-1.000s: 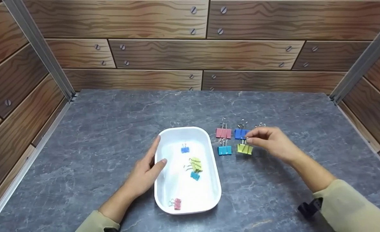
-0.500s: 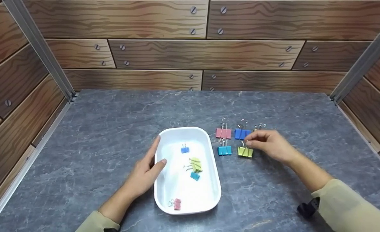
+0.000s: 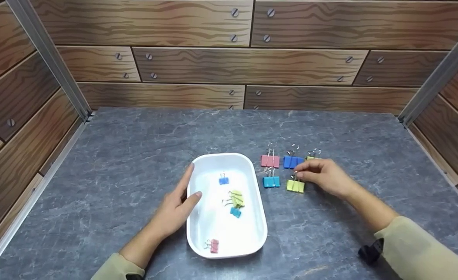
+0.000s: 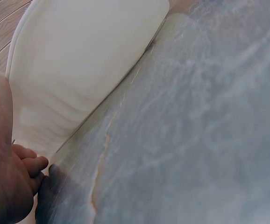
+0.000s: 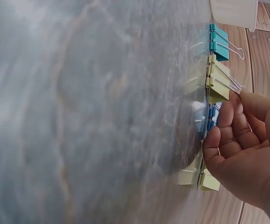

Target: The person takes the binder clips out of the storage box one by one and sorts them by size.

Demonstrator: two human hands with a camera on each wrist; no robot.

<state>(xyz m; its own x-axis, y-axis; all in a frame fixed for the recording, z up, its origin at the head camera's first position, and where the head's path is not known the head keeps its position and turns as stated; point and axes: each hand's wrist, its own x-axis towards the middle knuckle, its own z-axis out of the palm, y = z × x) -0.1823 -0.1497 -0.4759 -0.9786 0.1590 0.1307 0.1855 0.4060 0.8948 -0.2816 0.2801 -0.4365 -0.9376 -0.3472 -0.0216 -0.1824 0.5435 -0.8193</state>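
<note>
Over here in a little booth with wood-plank print walls (image 3: 198,23) on three sides, there's a dark grey marbled table (image 3: 143,136) filling pretty much the whole floor of it. On that sits a white tub (image 3: 244,233), long side pointing away from the person, whose arms come in wearing pale sleeves (image 3: 419,249). The left grip (image 3: 173,210) has the tub by its left edge, thumb over the rim and fingers along the outside. The right grip (image 3: 326,175) is pinching the wire handles of a yellow-green binder clip (image 3: 295,186), thumb against fingertips. That clip is upright, spine down at the table, in the front row of clips just right of the tub. Next to it, on the tub side, stands a teal clip (image 3: 271,181). Row behind, left to right: a pink clip (image 3: 270,161), a blue clip (image 3: 293,162) and another yellow-green one (image 3: 313,158), part hidden by the fingers. Inside the tub: a yellow-green bunch (image 3: 237,199) (one clip or more, can't tell), then tiny ones: teal (image 3: 235,212) right beside that, blue (image 3: 223,181) toward the far end, pink (image 3: 214,245) in the near left corner.
</note>
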